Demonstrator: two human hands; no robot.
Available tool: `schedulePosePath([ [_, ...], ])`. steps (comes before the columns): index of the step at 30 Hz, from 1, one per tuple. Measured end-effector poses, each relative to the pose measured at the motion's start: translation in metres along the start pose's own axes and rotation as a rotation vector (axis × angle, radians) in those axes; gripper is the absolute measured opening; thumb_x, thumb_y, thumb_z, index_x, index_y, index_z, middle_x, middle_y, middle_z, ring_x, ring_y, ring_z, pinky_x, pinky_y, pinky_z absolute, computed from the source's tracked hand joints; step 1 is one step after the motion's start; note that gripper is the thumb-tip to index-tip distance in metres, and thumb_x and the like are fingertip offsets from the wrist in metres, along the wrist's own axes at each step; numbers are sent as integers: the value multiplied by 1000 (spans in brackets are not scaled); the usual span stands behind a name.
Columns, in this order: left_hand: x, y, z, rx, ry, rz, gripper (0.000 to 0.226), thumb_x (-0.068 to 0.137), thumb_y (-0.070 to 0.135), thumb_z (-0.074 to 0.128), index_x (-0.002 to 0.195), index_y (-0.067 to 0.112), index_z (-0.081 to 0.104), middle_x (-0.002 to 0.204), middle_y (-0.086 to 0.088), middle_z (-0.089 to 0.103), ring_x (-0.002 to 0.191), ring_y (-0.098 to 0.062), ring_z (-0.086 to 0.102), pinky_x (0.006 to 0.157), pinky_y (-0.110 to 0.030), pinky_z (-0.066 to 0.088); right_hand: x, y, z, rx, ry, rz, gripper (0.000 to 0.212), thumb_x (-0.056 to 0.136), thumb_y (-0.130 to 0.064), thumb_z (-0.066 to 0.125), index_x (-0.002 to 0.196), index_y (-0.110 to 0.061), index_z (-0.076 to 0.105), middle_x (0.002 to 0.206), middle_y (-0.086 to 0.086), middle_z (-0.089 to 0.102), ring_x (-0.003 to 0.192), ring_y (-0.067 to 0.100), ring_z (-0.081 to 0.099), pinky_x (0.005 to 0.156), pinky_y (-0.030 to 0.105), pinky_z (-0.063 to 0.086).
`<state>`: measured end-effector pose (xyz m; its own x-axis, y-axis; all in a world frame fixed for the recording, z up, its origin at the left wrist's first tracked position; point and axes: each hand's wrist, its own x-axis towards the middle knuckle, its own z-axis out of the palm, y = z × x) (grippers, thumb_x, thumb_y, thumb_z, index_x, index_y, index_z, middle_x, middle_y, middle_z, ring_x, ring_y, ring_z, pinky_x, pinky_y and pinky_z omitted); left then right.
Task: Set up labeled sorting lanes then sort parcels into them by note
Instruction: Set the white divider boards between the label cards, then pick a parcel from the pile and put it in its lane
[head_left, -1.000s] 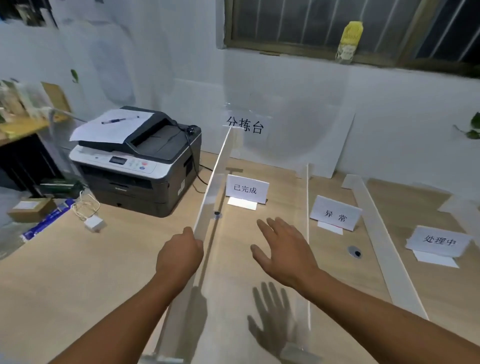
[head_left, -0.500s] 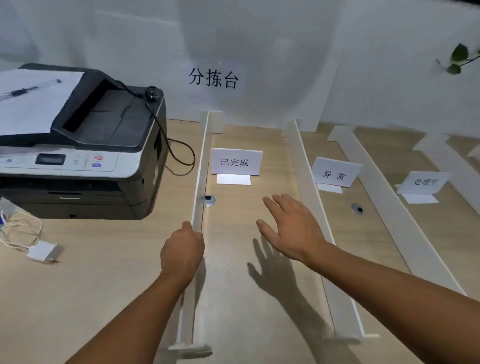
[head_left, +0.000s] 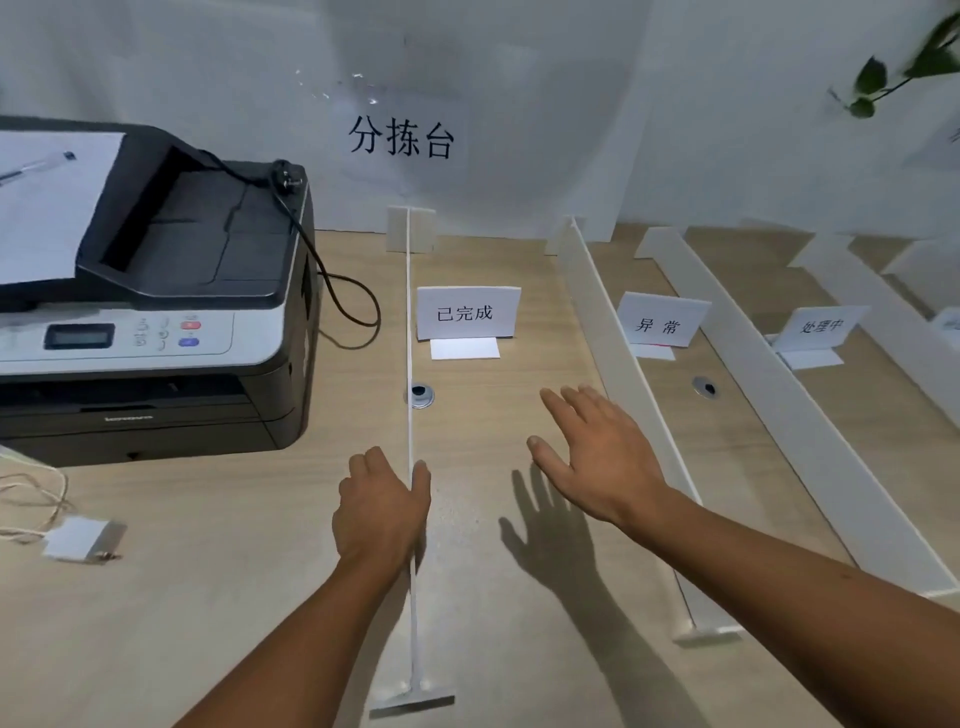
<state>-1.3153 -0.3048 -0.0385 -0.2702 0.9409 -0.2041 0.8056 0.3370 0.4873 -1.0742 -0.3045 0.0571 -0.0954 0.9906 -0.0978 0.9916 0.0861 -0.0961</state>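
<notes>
Little changed: left fingers still pinch divider (now edge-on), right fingers splayed.

White dividers, black-and-white printer

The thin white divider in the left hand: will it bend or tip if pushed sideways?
Probably light and a little flexible: the divider looks very thin edge-on. It may tip under a side push, as only small flat feet at its ends support it. The left hand gripping its top edge likely steadies it.
</notes>
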Motion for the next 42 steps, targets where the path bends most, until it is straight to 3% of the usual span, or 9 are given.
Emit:
schedulePosePath([
  [3, 1, 33, -23, -11, 91, 229, 58, 95, 54, 54, 132, 9, 53, 131, -8, 56, 122, -29, 49, 98, -42, 46, -23, 21, -29, -15, 46, 40, 72, 98, -66, 24, 161, -29, 24, 166, 3, 29, 155, 23, 17, 125, 43, 18],
  [5, 0, 79, -36, -40, 52, 411, 58, 95, 56, 54, 133, 12, 57, 133, -3, 59, 128, -25, 47, 107, -41, 41, -43, 47, -54, -28, 83, 94, 70, 99, -65, 26, 160, -30, 26, 165, 2, 30, 154, 23, 20, 123, 42, 22],
  [11, -70, 266, -33, -151, -167, 921, 72, 87, 77, 44, 139, 27, 52, 140, 7, 54, 133, -15, 45, 111, -38, 38, -137, 176, -118, -31, 250, 309, 71, 96, -65, 25, 151, -25, 43, 151, 3, 47, 142, 25, 38, 113, 40, 35],
  [15, -158, 373, 15, -73, -200, 1107, 87, 82, 85, 38, 146, 26, 46, 150, 5, 49, 140, -18, 40, 116, -42, 34, -236, 292, -134, -61, 290, 524, 71, 99, -67, 24, 160, -29, 27, 165, 4, 30, 153, 23, 21, 121, 40, 20],
  [18, -233, 448, 70, 77, -220, 1242, 104, 77, 93, 21, 155, 25, 35, 163, 2, 34, 153, -25, 21, 124, -49, 19, -321, 382, -146, -53, 344, 651, 72, 100, -67, 28, 161, -28, 25, 166, 5, 27, 154, 23, 17, 124, 42, 20],
  [21, -315, 527, 129, 189, -221, 1321, 113, 70, 98, 4, 160, 31, 20, 169, 6, 15, 157, -26, 2, 125, -50, 4, -409, 467, -152, -55, 365, 764, 72, 101, -66, 27, 160, -26, 25, 166, 5, 26, 154, 25, 18, 123, 45, 21],
  [25, -401, 608, 183, 221, -215, 1411, 115, 68, 99, -3, 161, 33, 14, 170, 9, 9, 157, -29, 2, 125, -52, 4, -500, 550, -151, -47, 345, 867, 73, 100, -67, 26, 161, -28, 20, 169, 4, 17, 156, 23, 7, 125, 46, 15],
  [32, -540, 740, 278, 149, -263, 1539, 115, 67, 99, -5, 160, 34, 16, 169, 12, 10, 156, -25, 2, 125, -49, 6, -611, 702, -165, -10, 389, 977, 74, 99, -69, 26, 162, -30, 18, 170, 0, 14, 157, 20, 2, 126, 43, 11],
  [42, -636, 936, 434, 44, -330, 1583, 107, 74, 95, 1, 158, 32, 21, 166, 10, 21, 154, -26, 13, 124, -49, 15, -657, 919, -170, -60, 376, 995, 81, 93, -75, 17, 161, -32, 21, 168, 0, 21, 156, 19, 7, 125, 44, 17],
])
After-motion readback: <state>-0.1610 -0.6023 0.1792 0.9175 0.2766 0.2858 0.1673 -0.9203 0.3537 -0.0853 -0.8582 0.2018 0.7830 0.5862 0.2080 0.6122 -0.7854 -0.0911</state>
